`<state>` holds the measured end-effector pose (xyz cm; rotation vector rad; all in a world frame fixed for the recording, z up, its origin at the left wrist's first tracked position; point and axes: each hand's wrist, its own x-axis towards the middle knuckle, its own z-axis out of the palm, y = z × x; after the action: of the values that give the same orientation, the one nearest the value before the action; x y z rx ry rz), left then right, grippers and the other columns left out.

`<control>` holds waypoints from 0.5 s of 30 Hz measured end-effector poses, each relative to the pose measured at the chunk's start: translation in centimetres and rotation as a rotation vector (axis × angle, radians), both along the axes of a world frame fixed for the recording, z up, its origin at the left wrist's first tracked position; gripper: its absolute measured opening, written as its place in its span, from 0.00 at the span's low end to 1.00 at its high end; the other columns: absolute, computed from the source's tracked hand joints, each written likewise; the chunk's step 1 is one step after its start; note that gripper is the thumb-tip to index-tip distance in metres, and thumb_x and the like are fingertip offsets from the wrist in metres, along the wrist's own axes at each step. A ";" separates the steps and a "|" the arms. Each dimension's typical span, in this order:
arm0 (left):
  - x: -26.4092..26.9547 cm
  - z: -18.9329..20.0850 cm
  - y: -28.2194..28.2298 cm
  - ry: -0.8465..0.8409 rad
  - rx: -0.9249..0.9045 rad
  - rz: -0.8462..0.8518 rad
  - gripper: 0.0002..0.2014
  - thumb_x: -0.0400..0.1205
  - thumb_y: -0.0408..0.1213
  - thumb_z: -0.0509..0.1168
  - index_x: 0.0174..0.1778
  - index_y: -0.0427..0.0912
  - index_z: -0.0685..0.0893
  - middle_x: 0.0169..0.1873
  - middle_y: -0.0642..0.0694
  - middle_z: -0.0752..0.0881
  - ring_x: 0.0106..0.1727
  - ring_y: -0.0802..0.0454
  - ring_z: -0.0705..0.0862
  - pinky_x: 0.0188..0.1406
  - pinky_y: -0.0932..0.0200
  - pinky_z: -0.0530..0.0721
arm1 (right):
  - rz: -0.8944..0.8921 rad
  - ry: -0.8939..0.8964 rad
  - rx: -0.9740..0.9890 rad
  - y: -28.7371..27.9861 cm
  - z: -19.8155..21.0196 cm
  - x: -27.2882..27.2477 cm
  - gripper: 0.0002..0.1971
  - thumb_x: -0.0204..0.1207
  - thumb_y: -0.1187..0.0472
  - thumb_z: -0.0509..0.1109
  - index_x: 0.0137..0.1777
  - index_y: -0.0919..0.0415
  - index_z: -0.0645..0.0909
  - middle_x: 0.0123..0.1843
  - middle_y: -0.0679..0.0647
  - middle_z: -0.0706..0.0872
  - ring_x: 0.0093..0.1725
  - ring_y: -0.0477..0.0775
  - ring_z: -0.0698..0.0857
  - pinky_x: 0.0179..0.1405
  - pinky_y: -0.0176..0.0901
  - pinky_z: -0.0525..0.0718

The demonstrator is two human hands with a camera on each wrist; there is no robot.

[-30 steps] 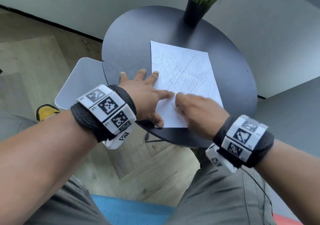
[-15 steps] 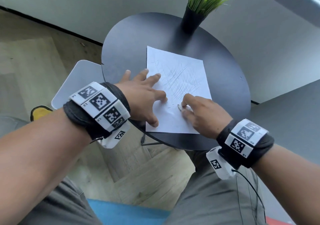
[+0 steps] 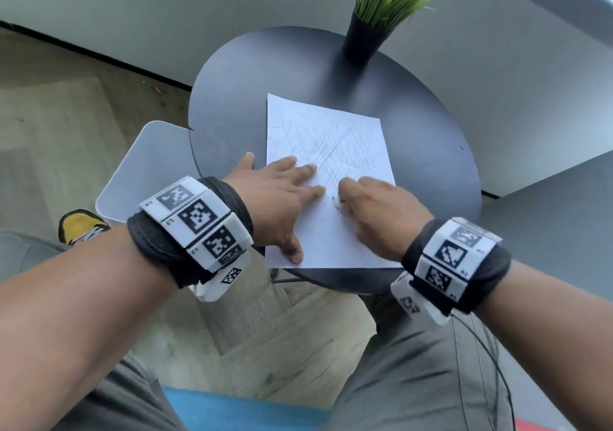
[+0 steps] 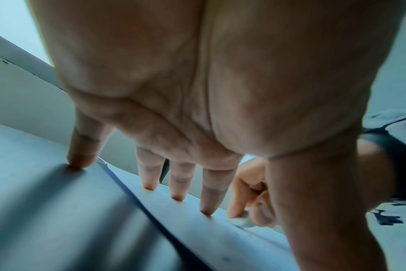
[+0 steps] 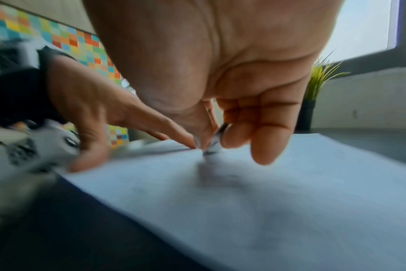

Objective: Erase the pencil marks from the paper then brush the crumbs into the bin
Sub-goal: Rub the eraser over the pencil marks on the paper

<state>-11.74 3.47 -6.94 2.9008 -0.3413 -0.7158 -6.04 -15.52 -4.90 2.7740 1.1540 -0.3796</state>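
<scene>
The round dark desk (image 3: 431, 152) carries a white sheet of paper (image 3: 358, 231) whose long axis runs from the near edge toward the far edge; its near short edge lies at the near rim. Pencil marks (image 3: 341, 145) cover the middle and far part of the sheet, so the unerased area lies ahead of the right grip, toward the far edge.

The left hand (image 3: 282, 205) lies flat with fingers spread and straight, pressing the sheet's left edge; its little finger rests on bare desk just beside the paper. The right hand (image 3: 378, 211) sits just beside it, on the near-middle of the sheet, thumb and fingertips pinched on a small pale eraser (image 5: 214, 144) whose tip touches the paper. The right hand is the nearer one to the marks.

A potted plant (image 3: 365, 39) stands at the far edge, well apart from the paper. A white bin (image 3: 146, 172) stands on the floor, just beside the desk's left edge; its contents cannot be seen.
</scene>
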 end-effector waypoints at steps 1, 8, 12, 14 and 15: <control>0.0 0.0 0.0 0.004 -0.006 0.002 0.56 0.68 0.70 0.73 0.87 0.62 0.49 0.89 0.56 0.40 0.89 0.50 0.39 0.80 0.22 0.52 | 0.081 0.029 -0.033 0.5 -0.2 -1.4 0.09 0.81 0.55 0.59 0.58 0.50 0.65 0.46 0.53 0.74 0.45 0.62 0.81 0.39 0.48 0.76; -0.1 0.1 0.1 -0.005 -0.015 -0.003 0.55 0.68 0.69 0.74 0.87 0.61 0.52 0.89 0.55 0.42 0.88 0.50 0.41 0.79 0.22 0.55 | -0.051 -0.007 -0.076 -0.4 -0.1 0.6 0.05 0.81 0.59 0.59 0.54 0.54 0.66 0.47 0.54 0.74 0.49 0.67 0.83 0.44 0.55 0.82; -0.2 0.1 0.2 -0.006 -0.011 -0.019 0.54 0.69 0.67 0.74 0.87 0.62 0.51 0.88 0.55 0.42 0.88 0.50 0.41 0.78 0.19 0.55 | 0.216 0.090 -0.100 1.5 0.0 -4.5 0.21 0.78 0.40 0.57 0.62 0.54 0.68 0.48 0.54 0.73 0.46 0.63 0.82 0.33 0.46 0.69; -0.2 0.2 0.3 0.000 -0.017 -0.012 0.54 0.69 0.67 0.74 0.87 0.62 0.51 0.88 0.56 0.42 0.88 0.50 0.40 0.78 0.19 0.53 | 0.175 0.095 -0.128 1.5 0.1 -3.4 0.16 0.79 0.44 0.61 0.60 0.50 0.65 0.49 0.52 0.75 0.47 0.61 0.82 0.37 0.47 0.75; -0.1 0.2 0.2 0.011 -0.023 -0.002 0.55 0.69 0.67 0.75 0.88 0.62 0.51 0.88 0.56 0.41 0.88 0.50 0.40 0.79 0.19 0.52 | 0.066 0.060 -0.097 1.1 0.0 -1.5 0.11 0.81 0.50 0.61 0.58 0.49 0.64 0.49 0.53 0.76 0.49 0.63 0.83 0.42 0.50 0.80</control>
<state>-11.88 3.70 -6.73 2.8739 -0.3485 -0.7233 -7.53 -14.45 -4.95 2.6519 1.2025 -0.5010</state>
